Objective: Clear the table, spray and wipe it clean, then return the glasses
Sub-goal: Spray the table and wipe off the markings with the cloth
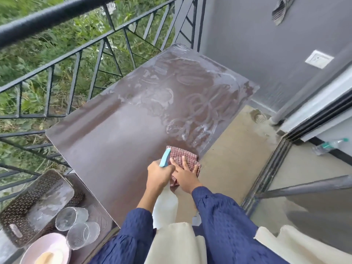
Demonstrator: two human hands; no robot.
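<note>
Head view: brown table, smooth rectangular top with rounded corners, set along a black metal railing. The far right half of the top is filmed with whitish foam in loops and smears; the near left half is plain and dull.

Checked red-and-white cloth, woven and crumpled, lies at the table's right edge towards the near corner. Right hand rests flat on it, fingers straight and spread, pressing down. Left hand is just beside it, touching, fingers wrapped round the neck of a spray bottle: white plastic body, turquoise nozzle pointing over the cloth. Both sleeves are navy, with a puckered weave.

Two glasses, clear and ribbed, stand close together on a dark side table off the main table's near left corner. Whether they touch, cannot tell. Beside them is a brown perforated basket with a shiny base, and a pale pink bowl at the frame's bottom edge.

Beyond the table's right edge: beige concrete floor, round metal floor drain, grey wall with a white switch plate, and a striped rag hanging high on it. A clear plastic bottle lies past the dark door track. Green foliage shows behind the railing.
</note>
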